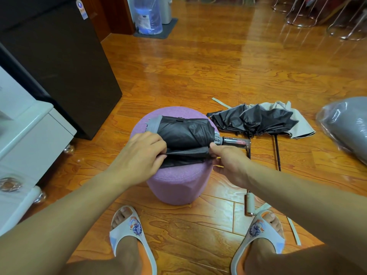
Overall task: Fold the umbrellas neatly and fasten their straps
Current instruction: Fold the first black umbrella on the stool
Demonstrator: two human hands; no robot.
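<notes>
- Lying across the top of the round purple stool [174, 187]: a collapsed black umbrella [184, 132], long axis running left to right, grey-edged canopy end pointing left, handle [236, 141] poking out right past the stool's rim.
- Looking half-wrapped, the canopy: upper part bundled fairly smooth, lower panels hanging loose in flat pleats along the near side.
- Gripping the left end of those loose pleats, the left hand [143, 157]: fingers curled closed around the fabric, thumb tucked against the bundle.
- Pinching the right end of the same pleats near the handle base, the right hand [228, 163]: thumb and fingertips closed on the fabric edge, rest of the hand sitting just below the handle.
- Showing a small strap tab [180, 120] along the far top edge of the bundle, not wrapped round anything.
- Sprawling on the wooden floor [218, 66] just right of the stool, a second umbrella [258, 120]: black inside, beige outside, canopy slack and unfolded, shaft running toward the camera, beige handle ending near the right slipper [260, 241].
- Sitting at the far right edge, a plastic-wrapped grey bundle [345, 126].
</notes>
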